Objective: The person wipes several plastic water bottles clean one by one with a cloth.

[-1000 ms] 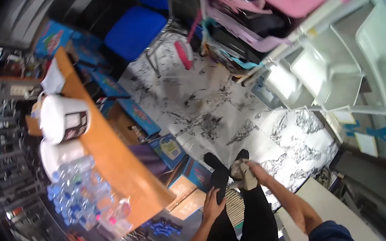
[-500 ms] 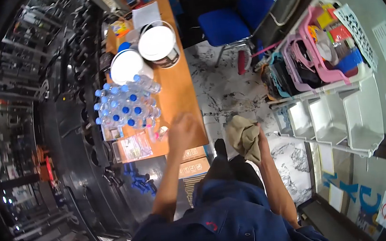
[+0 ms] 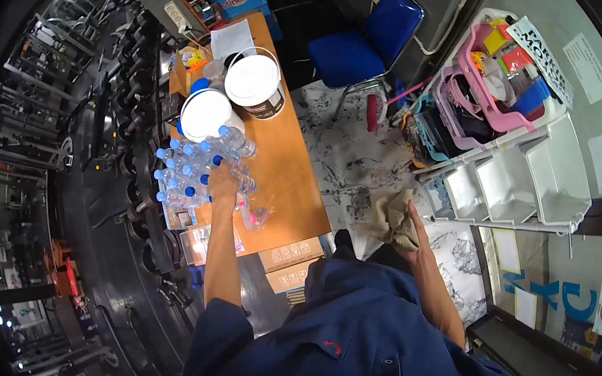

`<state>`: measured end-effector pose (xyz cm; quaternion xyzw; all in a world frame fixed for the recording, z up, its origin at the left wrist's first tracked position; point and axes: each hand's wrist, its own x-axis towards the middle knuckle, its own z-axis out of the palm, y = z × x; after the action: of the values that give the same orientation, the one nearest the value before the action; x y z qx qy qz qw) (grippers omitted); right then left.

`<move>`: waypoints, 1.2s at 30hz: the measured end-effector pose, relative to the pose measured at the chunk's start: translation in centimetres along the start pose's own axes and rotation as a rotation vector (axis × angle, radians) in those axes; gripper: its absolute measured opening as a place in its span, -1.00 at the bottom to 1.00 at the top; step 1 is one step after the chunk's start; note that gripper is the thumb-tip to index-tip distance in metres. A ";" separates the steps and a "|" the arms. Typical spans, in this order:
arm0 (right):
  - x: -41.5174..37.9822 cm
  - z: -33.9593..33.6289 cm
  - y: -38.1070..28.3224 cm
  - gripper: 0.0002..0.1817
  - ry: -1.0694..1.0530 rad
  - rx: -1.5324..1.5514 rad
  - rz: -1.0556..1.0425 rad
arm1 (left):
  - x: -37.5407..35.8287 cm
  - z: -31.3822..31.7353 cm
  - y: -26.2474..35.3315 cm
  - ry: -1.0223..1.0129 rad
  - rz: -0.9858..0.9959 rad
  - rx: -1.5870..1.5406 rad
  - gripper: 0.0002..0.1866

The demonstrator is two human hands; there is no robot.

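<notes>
My left hand (image 3: 224,186) is at the near right side of a cluster of clear plastic water bottles (image 3: 179,173) with blue caps. Its fingers are closed around the top of one bottle, just by a dark blue cap (image 3: 217,159). Near the wrist, a clear bottle with a pink part (image 3: 255,217) lies on the wooden table (image 3: 281,175). Over the floor on the right, my right hand (image 3: 418,240) grips a crumpled beige cloth (image 3: 392,219).
Two white-lidded buckets (image 3: 253,78) stand behind the bottles. Cardboard boxes (image 3: 291,253) sit below the table's near edge. A blue chair (image 3: 349,56) stands ahead; a white rack (image 3: 497,184) with bins and a pink basket (image 3: 505,119) is on the right.
My left hand has moved left from the bare tabletop to the bottles and closed on one. The cloth in my right hand has shifted slightly right and down, hanging in a different shape.
</notes>
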<state>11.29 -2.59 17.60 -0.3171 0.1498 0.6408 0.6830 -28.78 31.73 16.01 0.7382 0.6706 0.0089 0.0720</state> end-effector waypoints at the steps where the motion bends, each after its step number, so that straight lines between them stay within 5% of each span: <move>1: 0.0 -0.8 -0.1 -0.41 0.011 -0.048 0.006 | -0.3 -0.1 0.5 -0.001 0.041 -0.033 -0.62; 9: -0.9 2.4 -2.9 -0.49 -0.045 -0.180 -0.007 | -8.4 -7.3 11.6 -0.004 0.405 -0.254 -0.69; 13: -0.7 4.6 -5.7 -0.38 -0.149 -0.328 -0.215 | -12.6 -16.0 16.6 -0.273 0.658 -0.470 -0.72; 18: -4.1 9.4 -9.7 -0.13 -0.412 -0.535 -0.055 | -16.1 -23.2 20.9 -0.539 1.018 -0.757 -0.70; 21: -2.4 5.3 -7.5 -0.03 -0.488 -0.413 0.171 | -16.1 -23.1 24.0 -0.531 1.271 -0.917 -0.71; 25: -5.6 10.4 -3.5 0.06 -0.464 -0.604 0.119 | -15.2 -21.7 25.8 -0.696 1.226 -1.028 -0.75; 28: -7.3 13.1 -3.9 -0.07 -0.557 -0.774 -0.099 | -15.8 -19.2 25.2 -0.547 1.229 -0.956 -0.62; 31: -9.0 13.6 -3.9 -0.28 -0.260 -0.889 -0.342 | -19.2 -16.9 25.5 -0.368 0.754 -1.133 -0.38; 32: -9.4 14.1 -3.8 -0.36 -0.146 -0.882 -0.401 | -19.5 -13.8 24.8 -0.380 0.734 -1.160 -0.06; 35: -10.6 15.5 -3.3 -0.59 0.077 -0.732 -0.648 | -24.5 -12.6 25.3 -0.264 0.687 -1.205 0.07; 36: -10.8 16.3 -3.0 -0.60 0.136 -0.679 -0.762 | -25.5 -11.3 25.2 -0.416 0.704 -1.178 0.13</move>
<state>9.42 -0.71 37.20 -0.5940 -0.1490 0.3367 0.7152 -7.62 5.22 32.30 0.7359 0.2488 0.2512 0.5775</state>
